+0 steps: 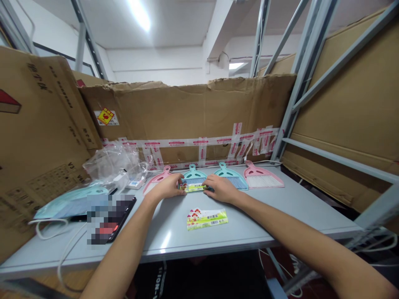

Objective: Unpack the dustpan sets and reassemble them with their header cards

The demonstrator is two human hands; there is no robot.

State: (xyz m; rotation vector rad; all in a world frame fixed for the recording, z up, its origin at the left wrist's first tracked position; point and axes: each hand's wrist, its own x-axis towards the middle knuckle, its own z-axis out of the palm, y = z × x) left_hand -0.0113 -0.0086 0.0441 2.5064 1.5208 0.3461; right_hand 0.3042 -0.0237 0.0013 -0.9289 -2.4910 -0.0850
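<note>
Along the far edge of the desk [299, 197], four small plastic hand brushes lie in a row, handles pointing away from the person: a pink brush [157, 179], a first teal brush [193, 175], a second teal brush [230, 177] and a second pink brush [263, 176].

Both hands work at the first teal brush. The left hand [166, 187] and right hand [220, 188] meet over a printed label strip [193, 188], which lies across the bristle end of that brush. Its long axis runs left to right across the desk, nearly level.

Fingers: held close together, tips at the strip's two ends; pinching or only pressing, cannot tell.

A matching label card [207, 219] lies flat on the desk, nearer the person. A clear plastic bag [112, 162] sits to the left.
</note>
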